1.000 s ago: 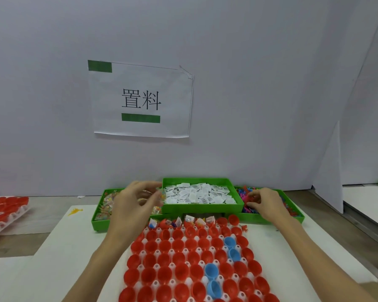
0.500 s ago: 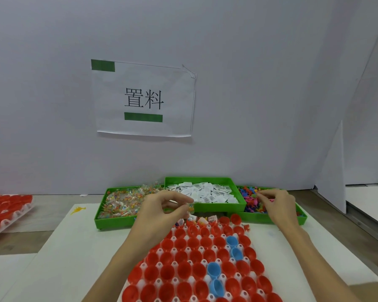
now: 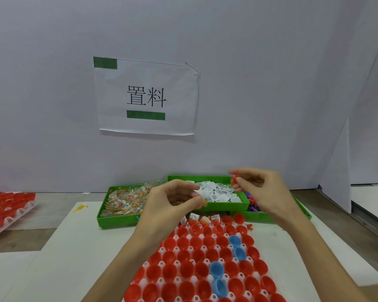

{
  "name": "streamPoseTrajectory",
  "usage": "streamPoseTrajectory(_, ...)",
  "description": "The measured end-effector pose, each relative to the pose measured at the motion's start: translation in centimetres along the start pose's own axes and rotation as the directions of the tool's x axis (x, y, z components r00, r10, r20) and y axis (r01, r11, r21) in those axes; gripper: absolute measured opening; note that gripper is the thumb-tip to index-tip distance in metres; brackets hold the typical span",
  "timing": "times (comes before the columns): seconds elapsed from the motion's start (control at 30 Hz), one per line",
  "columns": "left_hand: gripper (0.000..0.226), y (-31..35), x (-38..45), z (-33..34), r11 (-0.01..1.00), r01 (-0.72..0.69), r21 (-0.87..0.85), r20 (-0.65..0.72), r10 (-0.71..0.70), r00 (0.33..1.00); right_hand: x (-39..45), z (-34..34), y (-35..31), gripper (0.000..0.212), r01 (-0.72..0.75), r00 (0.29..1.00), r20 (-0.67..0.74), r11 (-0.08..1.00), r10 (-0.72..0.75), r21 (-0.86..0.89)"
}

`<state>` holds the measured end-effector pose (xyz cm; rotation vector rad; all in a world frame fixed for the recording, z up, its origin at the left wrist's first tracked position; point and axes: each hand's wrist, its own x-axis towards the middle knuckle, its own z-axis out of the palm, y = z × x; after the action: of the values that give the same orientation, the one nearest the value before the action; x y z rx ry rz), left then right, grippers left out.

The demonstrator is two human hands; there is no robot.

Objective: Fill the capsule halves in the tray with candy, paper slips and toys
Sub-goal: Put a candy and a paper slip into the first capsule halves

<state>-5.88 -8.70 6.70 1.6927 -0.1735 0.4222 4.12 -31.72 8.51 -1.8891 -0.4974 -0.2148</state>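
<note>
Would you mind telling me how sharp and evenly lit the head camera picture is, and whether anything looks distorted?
In the head view the light is soft and even, with only a faint shadow under the wall sign; wide-angle bending curves the right panel edge; the red toy pinched by the right hand is blurred, and so is the candy packet in the left hand; the capsule tray reads sharply.
</note>
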Motion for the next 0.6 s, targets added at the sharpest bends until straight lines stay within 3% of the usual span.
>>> streamPoseTrajectory(0.13,0.014,0.8,0.1,-0.3,0.996,-0.071,0.049,-0.033,0.073,0.997,-2.0,2.5,-3.6,0.012,0.025,0.987,0.154,0.997,-0.037,0.078)
streamPoseTrajectory(0.3,0.019,1.4,0.0,-0.7,0.988,-0.133,0.084,-0.061,0.139,0.988,-3.1,3.5,-5.0,0.007,0.051,0.977,0.206,0.999,-0.053,0.014)
streamPoseTrajectory(0.6,0.023,1.4,-0.1,-0.2,0.945,-0.274,0.181,-0.096,0.294,0.951,-3.4,3.1,-5.9,0.013,0.026,0.954,0.294,0.996,-0.051,0.088)
